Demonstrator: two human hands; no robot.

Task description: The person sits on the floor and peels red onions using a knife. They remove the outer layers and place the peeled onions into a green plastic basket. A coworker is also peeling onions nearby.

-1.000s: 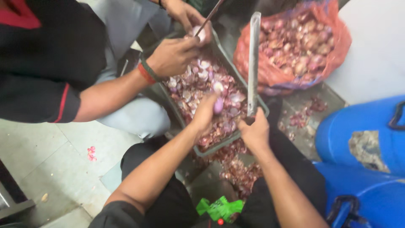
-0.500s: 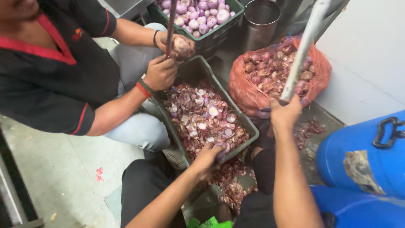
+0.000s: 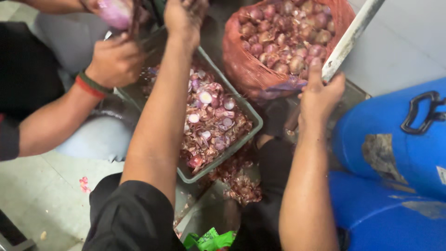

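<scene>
My right hand (image 3: 320, 93) is closed around the handle of a long knife (image 3: 353, 32), whose blade points up and away beside a red mesh sack of onions (image 3: 260, 69). My left arm stretches forward over a grey crate (image 3: 253, 122) full of onion peels and cut ends. My left hand (image 3: 186, 16) is at the crate's far end, fingers curled; what it holds is hidden. A co-worker's hand with a red and green wristband (image 3: 114, 60) works just left of it, under a peeled purple onion (image 3: 114, 11).
Two blue plastic barrels (image 3: 395, 139) crowd the right side. Onion peels (image 3: 241, 186) litter the floor below the crate. A green wrapper (image 3: 209, 239) lies near my lap. The co-worker in black sits at the left on pale tiled floor (image 3: 42, 195).
My left hand left the near end of the crate and reached forward to its far end. My right hand stayed raised with the knife. The view shifted closer and lower.
</scene>
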